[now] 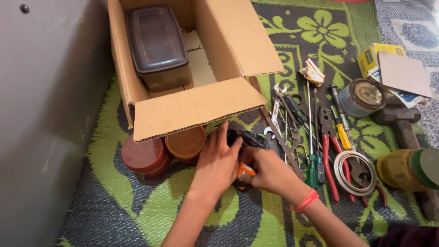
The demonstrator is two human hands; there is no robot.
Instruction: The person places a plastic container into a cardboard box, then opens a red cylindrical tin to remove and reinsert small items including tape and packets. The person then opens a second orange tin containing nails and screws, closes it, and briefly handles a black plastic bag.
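My left hand [218, 161] lies palm down over a small orange and black object [245, 173] on the patterned mat [137, 206]. From the other side, my right hand [266, 170] grips the same object; a red band circles that wrist. A crumpled black bag [244, 138] lies just beyond my fingers. Most of the orange object is hidden under my hands.
An open cardboard box [196, 107] holds a dark lidded container [157, 43]. Two round tins, one red [142, 155] and one orange [185, 143], sit under its flap. Spanners, screwdrivers, red pliers [330, 155], a wire coil [353, 173], a can [362, 97], a hammer [404, 130] and a yellow jar [409, 169] lie at right.
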